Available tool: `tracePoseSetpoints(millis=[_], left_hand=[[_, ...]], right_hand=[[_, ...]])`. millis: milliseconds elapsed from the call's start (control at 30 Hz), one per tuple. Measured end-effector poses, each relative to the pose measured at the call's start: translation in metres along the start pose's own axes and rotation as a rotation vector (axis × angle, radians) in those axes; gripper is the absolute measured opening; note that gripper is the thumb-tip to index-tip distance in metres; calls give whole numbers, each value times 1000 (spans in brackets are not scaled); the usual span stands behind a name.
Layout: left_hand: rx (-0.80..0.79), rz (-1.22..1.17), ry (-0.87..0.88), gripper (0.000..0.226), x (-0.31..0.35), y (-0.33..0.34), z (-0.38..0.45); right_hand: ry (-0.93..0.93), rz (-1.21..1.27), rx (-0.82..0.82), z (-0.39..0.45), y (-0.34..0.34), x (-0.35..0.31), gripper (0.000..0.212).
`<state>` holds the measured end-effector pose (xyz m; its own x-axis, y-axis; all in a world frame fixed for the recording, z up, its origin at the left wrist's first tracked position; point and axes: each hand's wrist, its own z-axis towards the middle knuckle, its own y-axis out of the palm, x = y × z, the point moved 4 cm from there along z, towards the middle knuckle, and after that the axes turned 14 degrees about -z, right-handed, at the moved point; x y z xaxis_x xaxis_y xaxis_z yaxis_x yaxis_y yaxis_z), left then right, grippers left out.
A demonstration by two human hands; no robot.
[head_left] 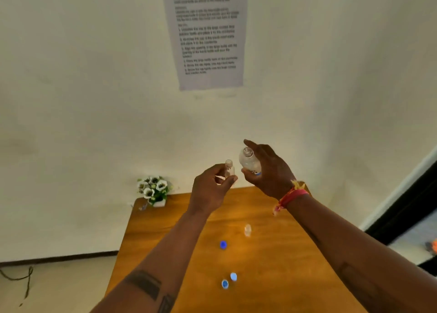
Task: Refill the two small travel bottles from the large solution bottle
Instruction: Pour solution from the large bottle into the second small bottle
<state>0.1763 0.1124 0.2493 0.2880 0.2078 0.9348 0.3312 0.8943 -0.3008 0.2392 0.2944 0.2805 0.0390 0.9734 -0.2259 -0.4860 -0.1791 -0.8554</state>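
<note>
Clear plastic marks every bottle in this scene. The left hand is raised above the far end of the brown wooden counter, its fingers and thumb curled round a small clear travel bottle held upright with its neck uncapped. Just beside it, the right hand grips the large clear solution bottle with a blue-and-white label, fingers wrapped round the body from behind and the thumb underneath; the bottle is tilted so that its open mouth faces up and toward the camera. The two bottles are close together but do not touch, and the large bottle's mouth sits higher than the small bottle's neck. A red and yellow thread band circles the right wrist.

On the counter below, a second small clear travel bottle stands upright, well apart from the hands. A round blue cap lies near it toward the person, and two more blue caps lie just beside each other closer to the near edge. At the far left corner stands a small white pot of white flowers with green leaves. A printed paper sheet hangs on the cream wall above; its text is too blurred to read.
</note>
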Motion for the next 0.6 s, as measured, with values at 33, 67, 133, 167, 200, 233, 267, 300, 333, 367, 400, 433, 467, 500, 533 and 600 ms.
tracePoseSetpoints(millis=[33, 67, 133, 167, 200, 233, 267, 300, 333, 367, 400, 433, 467, 500, 533, 600], left_hand=[[16, -13, 21, 37, 12, -6, 5], [31, -24, 36, 36, 23, -12, 9], [48, -20, 61, 34, 41, -21, 18], [50, -14, 73, 34, 47, -23, 21], [53, -10, 85, 34, 53, -26, 24], [56, -6, 94, 33, 58, -29, 26], [59, -2, 99, 33, 61, -31, 28], [64, 2, 104, 33, 64, -34, 29], [66, 9, 110, 33, 66, -35, 30], [69, 19, 117, 33, 68, -36, 31], [70, 28, 124, 33, 70, -37, 31], [71, 36, 125, 33, 71, -38, 32], [70, 40, 127, 34, 72, -38, 32], [67, 45, 129, 34, 73, -38, 32], [64, 50, 132, 35, 74, -38, 32], [56, 59, 139, 36, 75, -36, 32]], right_hand=[[-21, 3, 11, 9, -7, -5, 84], [-43, -6, 21, 17, -13, -9, 83], [-75, -28, 38, 31, -23, -14, 83], [-80, -33, 50, 37, -27, -14, 83], [-80, -45, 64, 44, -31, -15, 83], [-80, -66, 76, 49, -36, -16, 81], [-84, -97, 85, 54, -40, -17, 80], [-93, -130, 95, 58, -44, -18, 78], [-104, -160, 103, 61, -48, -19, 77], [-116, -189, 111, 64, -52, -20, 76], [-130, -216, 117, 66, -55, -21, 76], [-143, -240, 120, 67, -58, -22, 75], [-152, -261, 123, 68, -60, -22, 75], [-158, -278, 128, 68, -62, -23, 75], [-165, -295, 135, 69, -63, -23, 74], [-182, -338, 147, 67, -63, -25, 74]])
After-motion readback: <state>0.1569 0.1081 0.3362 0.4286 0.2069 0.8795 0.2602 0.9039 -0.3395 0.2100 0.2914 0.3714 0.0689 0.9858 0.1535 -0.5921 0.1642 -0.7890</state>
